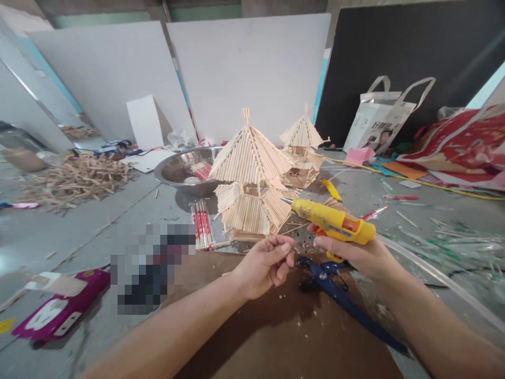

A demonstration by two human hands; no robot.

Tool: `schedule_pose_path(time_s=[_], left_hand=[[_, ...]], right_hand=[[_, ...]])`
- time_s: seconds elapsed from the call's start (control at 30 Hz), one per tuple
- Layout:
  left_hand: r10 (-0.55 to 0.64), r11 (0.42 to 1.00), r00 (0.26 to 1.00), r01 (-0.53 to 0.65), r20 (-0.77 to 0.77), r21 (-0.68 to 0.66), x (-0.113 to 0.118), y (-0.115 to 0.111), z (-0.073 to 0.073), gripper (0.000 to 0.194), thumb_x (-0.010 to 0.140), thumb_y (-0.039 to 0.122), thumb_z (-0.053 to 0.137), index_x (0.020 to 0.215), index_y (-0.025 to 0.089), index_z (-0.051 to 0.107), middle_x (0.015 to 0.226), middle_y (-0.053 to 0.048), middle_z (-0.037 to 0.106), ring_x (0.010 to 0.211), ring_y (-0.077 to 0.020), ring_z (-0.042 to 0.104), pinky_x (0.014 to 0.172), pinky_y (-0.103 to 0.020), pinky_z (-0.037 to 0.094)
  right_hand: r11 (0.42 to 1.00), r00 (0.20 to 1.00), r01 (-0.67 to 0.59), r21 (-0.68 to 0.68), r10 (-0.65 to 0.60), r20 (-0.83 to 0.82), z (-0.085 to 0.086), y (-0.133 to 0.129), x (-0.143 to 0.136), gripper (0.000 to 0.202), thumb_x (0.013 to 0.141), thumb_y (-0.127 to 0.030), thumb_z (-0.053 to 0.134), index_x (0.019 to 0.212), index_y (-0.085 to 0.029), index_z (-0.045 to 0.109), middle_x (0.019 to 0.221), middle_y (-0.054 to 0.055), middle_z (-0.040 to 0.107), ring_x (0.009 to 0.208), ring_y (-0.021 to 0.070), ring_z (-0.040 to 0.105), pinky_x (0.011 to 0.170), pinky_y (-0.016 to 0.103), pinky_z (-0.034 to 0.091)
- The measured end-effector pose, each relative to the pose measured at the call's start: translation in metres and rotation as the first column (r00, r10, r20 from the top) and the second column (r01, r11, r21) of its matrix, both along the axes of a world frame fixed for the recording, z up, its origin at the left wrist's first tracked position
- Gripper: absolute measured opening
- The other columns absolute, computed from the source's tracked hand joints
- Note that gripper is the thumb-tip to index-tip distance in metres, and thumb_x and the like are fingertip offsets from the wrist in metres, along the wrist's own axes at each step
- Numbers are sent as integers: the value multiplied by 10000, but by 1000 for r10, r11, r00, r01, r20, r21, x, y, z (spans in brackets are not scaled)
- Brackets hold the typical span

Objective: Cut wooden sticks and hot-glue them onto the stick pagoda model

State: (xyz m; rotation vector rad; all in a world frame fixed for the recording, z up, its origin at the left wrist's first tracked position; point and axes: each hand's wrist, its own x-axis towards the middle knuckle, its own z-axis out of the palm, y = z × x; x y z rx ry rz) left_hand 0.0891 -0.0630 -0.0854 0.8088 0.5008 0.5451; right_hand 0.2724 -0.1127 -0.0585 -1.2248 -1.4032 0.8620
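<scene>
In my right hand [351,252] is a yellow hot glue gun [329,217], its metal nozzle pointing left and a long clear glue stick trailing from its back. My left hand [268,266] is closed, thumb against curled fingers; whatever it may pinch is too small to make out. Just beyond it stands a model pavilion [250,181] of thin wooden sticks, with a pointed roof above a wider lower tier. The nozzle is near that lower tier; I cannot tell whether they touch. Blue-handled pliers [335,295] lie under my right hand on a brown board [252,337].
Behind stands a second stick pavilion [302,152], with a metal bowl [168,171] to the left. Wrapped sticks [202,223] lie nearby. Far left is a pile of sticks [84,181]; a purple packet [63,305] lies nearer. A white bag [376,121] and scattered glue sticks [453,247] are right.
</scene>
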Motion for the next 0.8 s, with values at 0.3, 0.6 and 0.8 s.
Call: schedule_pose_path(time_s=[0.3,0.6,0.8], left_hand=[[-24,999,999,25,24,-45,-2,-1,4,175,716,132,558,889,144,584,611,17,555,396,-27,456,350,-141,323],[-43,996,999,42,17,85,-6,0,11,211,693,198,603,876,140,517,642,5,599,413,-49,495,384,-162,392],[-35,974,996,53,-85,219,-7,-2,13,286,673,262,616,893,137,481,673,-8,600,422,-53,499,409,-176,405]], right_hand=[[1000,997,0,-18,-1,-79,11,-3,-10,199,664,-292,616,847,-229,572,793,10,608,726,156,575,625,282,480],[997,992,33,-68,-41,-118,12,-6,-10,214,630,-294,642,819,-207,591,782,22,614,683,153,568,601,278,465],[994,993,41,-100,-52,-109,14,-6,-5,266,631,-323,641,857,-191,587,780,35,614,598,138,548,550,272,458]])
